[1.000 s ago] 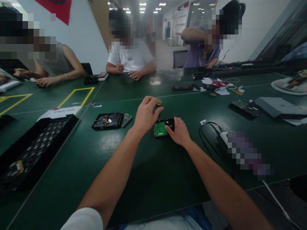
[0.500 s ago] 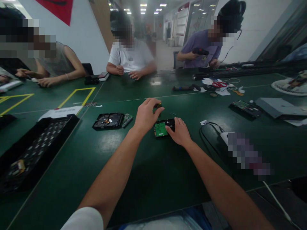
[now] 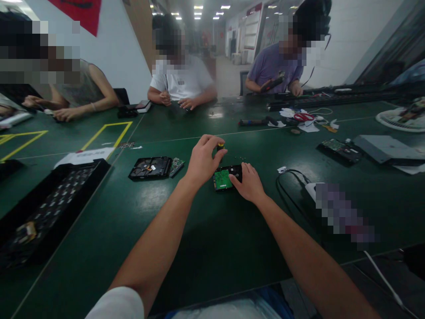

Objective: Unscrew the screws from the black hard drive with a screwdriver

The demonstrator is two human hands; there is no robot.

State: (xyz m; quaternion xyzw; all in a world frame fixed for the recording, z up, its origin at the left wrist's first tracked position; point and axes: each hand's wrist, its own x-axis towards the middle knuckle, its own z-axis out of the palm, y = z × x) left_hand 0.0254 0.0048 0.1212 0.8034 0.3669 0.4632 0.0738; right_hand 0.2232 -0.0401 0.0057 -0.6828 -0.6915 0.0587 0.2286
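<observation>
A black hard drive with a green circuit board [image 3: 223, 180] lies on the table in front of me. My right hand [image 3: 249, 182] grips its right end, with the thumb on top near the board. Above the drive's far left corner, my left hand [image 3: 204, 160] pinches a small screwdriver [image 3: 221, 146] by its black and yellow handle. The screwdriver stands roughly upright; its tip is hidden behind my fingers and thumb. Several tiny screws [image 3: 241, 158] are scattered just beyond the drive.
To the left are an opened drive casing [image 3: 150, 168], a loose circuit board [image 3: 177, 167] and a long black tray [image 3: 49, 208]. On the right sit another drive [image 3: 339, 151], a grey metal box [image 3: 390, 149] and a power strip [image 3: 315, 195] with cables. Several people work across the table.
The screwdriver's yellow-topped handle has tipped more upright in my left hand. My right hand and the hard drive have stayed put. The person at the far right has shifted a dark tool.
</observation>
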